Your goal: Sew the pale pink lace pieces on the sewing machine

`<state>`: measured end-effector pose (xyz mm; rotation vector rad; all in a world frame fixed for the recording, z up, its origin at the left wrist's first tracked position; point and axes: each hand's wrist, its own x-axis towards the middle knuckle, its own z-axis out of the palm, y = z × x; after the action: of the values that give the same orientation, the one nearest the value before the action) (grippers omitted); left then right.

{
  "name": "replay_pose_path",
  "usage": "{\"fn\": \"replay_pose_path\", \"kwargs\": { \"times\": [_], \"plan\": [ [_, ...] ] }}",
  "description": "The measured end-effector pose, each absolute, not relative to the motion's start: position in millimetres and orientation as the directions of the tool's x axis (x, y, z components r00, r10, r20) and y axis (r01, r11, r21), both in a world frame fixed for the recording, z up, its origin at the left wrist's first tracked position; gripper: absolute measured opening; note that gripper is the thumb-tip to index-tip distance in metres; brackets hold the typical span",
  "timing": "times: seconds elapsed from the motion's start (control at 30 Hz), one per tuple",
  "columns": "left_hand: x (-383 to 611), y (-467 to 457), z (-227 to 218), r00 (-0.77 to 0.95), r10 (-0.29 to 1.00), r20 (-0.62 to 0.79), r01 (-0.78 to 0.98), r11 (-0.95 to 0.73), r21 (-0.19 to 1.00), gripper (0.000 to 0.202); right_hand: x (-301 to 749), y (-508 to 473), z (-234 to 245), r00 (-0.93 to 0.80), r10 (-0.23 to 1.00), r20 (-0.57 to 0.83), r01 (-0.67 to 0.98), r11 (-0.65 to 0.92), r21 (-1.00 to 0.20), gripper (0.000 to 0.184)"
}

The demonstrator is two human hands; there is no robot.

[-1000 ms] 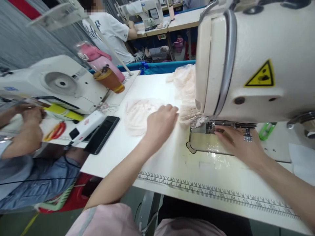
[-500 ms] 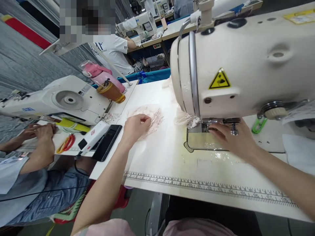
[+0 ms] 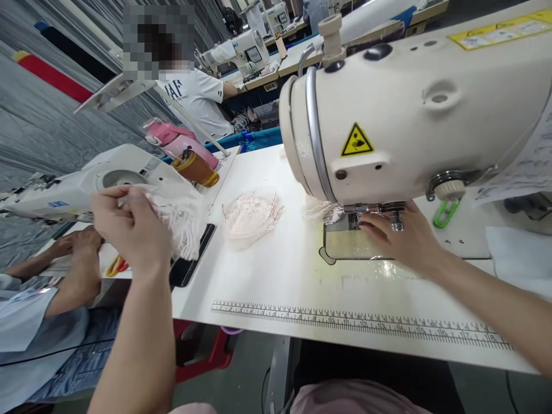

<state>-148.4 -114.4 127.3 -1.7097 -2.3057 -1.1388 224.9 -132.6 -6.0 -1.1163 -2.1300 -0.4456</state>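
Observation:
Raised at the left, my left hand (image 3: 133, 233) pinches a sheer whitish piece of fabric (image 3: 185, 224) with dangling threads, held above the phone. My right hand (image 3: 403, 233) is at the needle area of the sewing machine (image 3: 379, 115), its bent fingers close together beside the presser foot (image 3: 354, 218). What those fingertips hold, if anything, is hidden. A pale pink sheer piece with loose threads (image 3: 250, 218) lies flat on the white table between my hands. More pale fabric (image 3: 317, 210) is bunched just left of the presser foot.
A black phone (image 3: 194, 259) lies at the table's left side. An amber cup (image 3: 196, 168) and pink bottle (image 3: 181, 141) stand behind it. Another sewing machine (image 3: 77, 184) and a co-worker's hands (image 3: 81, 241) are to the left. A printed ruler (image 3: 345, 322) runs along the front edge.
My left hand has moved left and up from the pale pink piece, now carrying a sheer whitish piece. The pink piece stays on the table. My right hand remains by the presser foot.

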Motion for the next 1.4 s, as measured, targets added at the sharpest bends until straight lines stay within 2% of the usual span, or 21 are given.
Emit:
{"fn": "replay_pose_path", "kwargs": {
  "times": [0.03, 0.07, 0.13, 0.17, 0.23, 0.3, 0.4, 0.43, 0.47, 0.53, 0.6, 0.67, 0.73, 0.9, 1.1, 1.3, 1.4],
  "plan": [
    [-135.6, -124.8, 132.0, -0.413, 0.745, 0.524, 0.852, 0.114, 0.511, 0.04, 224.9, -132.6, -5.6, -0.402, 0.596, 0.695, 0.821, 0.57, -0.015, 0.018],
    [-121.0, -135.3, 136.2, -0.392, 0.785, 0.48, 0.844, 0.099, 0.527, 0.037, 224.8, -132.6, -5.2, -0.405, 0.61, 0.682, 0.823, 0.568, -0.019, 0.018],
    [-90.2, -154.7, 143.5, -0.321, 0.898, 0.301, 0.759, 0.054, 0.649, 0.032, 224.6, -132.7, -4.4, -0.405, 0.635, 0.658, 0.826, 0.563, -0.035, 0.018],
    [-76.1, -162.1, 145.9, -0.303, 0.935, 0.183, 0.708, 0.092, 0.7, 0.03, 224.5, -132.8, -4.1, -0.403, 0.647, 0.647, 0.827, 0.56, -0.045, 0.018],
    [-53.2, -169.2, 145.8, -0.2, 0.98, 0.009, 0.651, 0.126, 0.749, 0.028, 224.6, -132.9, -3.5, -0.398, 0.67, 0.627, 0.829, 0.555, -0.066, 0.017],
    [-38.4, -164.2, 135.7, -0.035, 0.995, -0.09, 0.674, 0.089, 0.733, 0.027, 224.9, -132.9, -2.8, -0.393, 0.683, 0.616, 0.829, 0.552, -0.083, 0.016],
    [-26.6, -143.2, 104.4, 0.231, 0.958, -0.172, 0.761, -0.068, 0.645, 0.031, 226.0, -132.6, -2.0, -0.403, 0.686, 0.605, 0.826, 0.558, -0.083, 0.018],
    [-23.9, -137.0, 92.8, 0.257, 0.952, -0.167, 0.783, -0.104, 0.613, 0.033, 226.4, -132.4, -2.1, -0.404, 0.687, 0.604, 0.826, 0.557, -0.082, 0.018],
    [-21.2, -133.1, 82.4, 0.268, 0.958, -0.105, 0.815, -0.167, 0.556, 0.033, 226.7, -132.0, -2.4, -0.403, 0.687, 0.605, 0.827, 0.556, -0.081, 0.018],
    [-15.0, -133.9, 66.9, 0.324, 0.94, 0.102, 0.859, -0.338, 0.385, 0.029, 227.1, -131.0, -3.4, -0.395, 0.677, 0.621, 0.83, 0.553, -0.075, 0.02],
    [-7.2, -144.5, 58.5, 0.475, 0.85, 0.226, 0.809, -0.523, 0.269, 0.025, 227.3, -130.2, -4.2, -0.399, 0.649, 0.648, 0.828, 0.559, -0.051, 0.024],
    [1.3, -158.1, 53.4, 0.628, 0.734, 0.258, 0.706, -0.677, 0.208, 0.022, 227.5, -130.1, -3.8, -0.408, 0.625, 0.666, 0.823, 0.567, -0.028, 0.027],
    [9.3, -168.1, 47.2, 0.717, 0.644, 0.268, 0.629, -0.763, 0.149, 0.022, 227.7, -131.3, -1.7, -0.423, 0.622, 0.659, 0.812, 0.584, -0.03, 0.029],
    [20.5, -167.3, 25.9, 0.784, 0.548, 0.292, 0.571, -0.821, 0.004, 0.039, 227.1, -136.8, 5.3, -0.497, 0.582, 0.644, 0.776, 0.63, 0.03, 0.03],
    [20.8, -148.5, 15.6, 0.762, 0.572, 0.304, 0.59, -0.807, 0.041, 0.041, 224.7, -136.3, 2.3, -0.527, 0.637, 0.563, 0.802, 0.591, 0.082, 0.03],
    [17.8, -136.0, 10.4, 0.748, 0.587, 0.309, 0.601, -0.797, 0.058, 0.041, 221.0, -133.5, -5.4, -0.458, 0.781, 0.425, 0.843, 0.533, -0.071, 0.028],
    [16.0, -132.6, 9.4, 0.745, 0.599, 0.295, 0.598, -0.795, 0.102, 0.041, 217.4, -133.8, -6.5, -0.405, 0.827, 0.391, 0.872, 0.478, -0.107, 0.025]
  ]
}}
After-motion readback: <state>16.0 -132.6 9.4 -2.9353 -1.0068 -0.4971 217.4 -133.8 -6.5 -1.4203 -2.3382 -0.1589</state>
